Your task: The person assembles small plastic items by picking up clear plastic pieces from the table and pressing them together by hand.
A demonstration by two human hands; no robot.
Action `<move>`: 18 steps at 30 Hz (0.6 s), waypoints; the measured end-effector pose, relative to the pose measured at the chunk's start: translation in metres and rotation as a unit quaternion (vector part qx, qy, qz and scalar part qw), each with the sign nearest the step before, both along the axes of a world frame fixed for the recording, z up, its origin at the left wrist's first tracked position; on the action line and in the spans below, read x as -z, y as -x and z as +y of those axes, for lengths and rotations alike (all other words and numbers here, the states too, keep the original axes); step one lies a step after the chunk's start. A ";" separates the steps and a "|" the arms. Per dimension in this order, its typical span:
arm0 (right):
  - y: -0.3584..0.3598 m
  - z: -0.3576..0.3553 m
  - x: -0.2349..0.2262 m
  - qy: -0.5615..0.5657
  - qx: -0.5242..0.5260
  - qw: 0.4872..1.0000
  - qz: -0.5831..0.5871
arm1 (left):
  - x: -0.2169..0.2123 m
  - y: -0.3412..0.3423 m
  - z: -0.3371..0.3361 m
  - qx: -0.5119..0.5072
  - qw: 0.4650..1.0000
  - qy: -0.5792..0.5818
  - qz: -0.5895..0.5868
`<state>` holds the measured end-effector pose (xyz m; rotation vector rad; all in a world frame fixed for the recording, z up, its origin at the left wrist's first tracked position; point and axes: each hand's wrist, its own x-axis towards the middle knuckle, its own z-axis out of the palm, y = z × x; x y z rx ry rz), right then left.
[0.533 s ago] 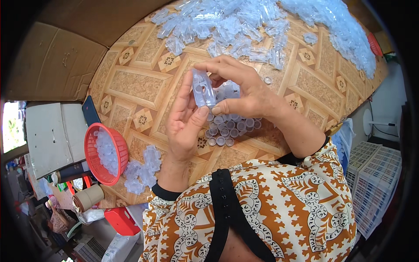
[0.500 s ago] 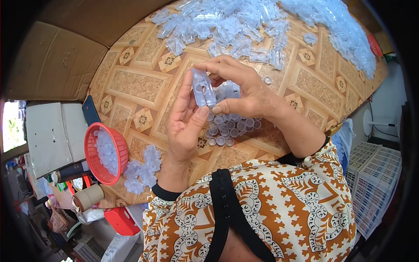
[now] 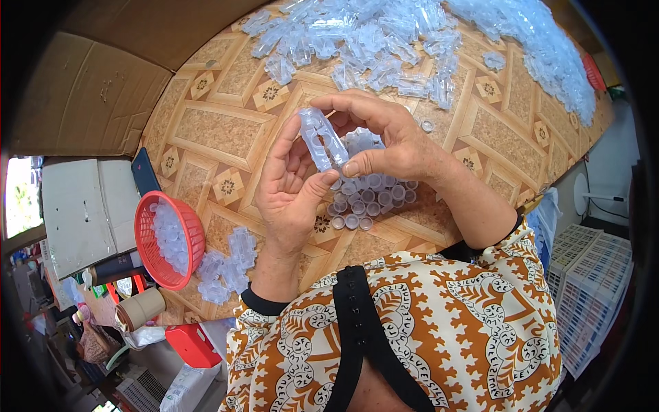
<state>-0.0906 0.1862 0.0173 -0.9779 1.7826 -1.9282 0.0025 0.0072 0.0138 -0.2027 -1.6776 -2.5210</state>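
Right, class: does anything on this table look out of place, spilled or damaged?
Nothing looks clearly spilled or damaged. Strays stand out slightly: a small cap lies beyond the right hand, apart from the heap of caps, and one clear piece sits alone between the two far piles.

Clear piece (image 3: 318,132) — smooth, glossy plastic
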 end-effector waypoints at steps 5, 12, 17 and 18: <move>-0.002 0.000 -0.006 -0.019 -0.006 1.000 0.024 | 0.001 0.000 0.000 -0.005 1.000 0.027 0.007; -0.001 0.000 0.002 0.044 -0.036 0.995 -0.079 | 0.004 -0.002 -0.001 0.000 1.000 0.022 0.019; -0.003 -0.001 0.000 0.010 -0.010 1.000 -0.022 | 0.007 -0.002 -0.001 -0.011 0.999 0.043 0.026; -0.002 -0.001 0.000 0.010 -0.009 1.000 -0.022 | 0.007 -0.001 0.000 -0.010 0.999 0.043 0.026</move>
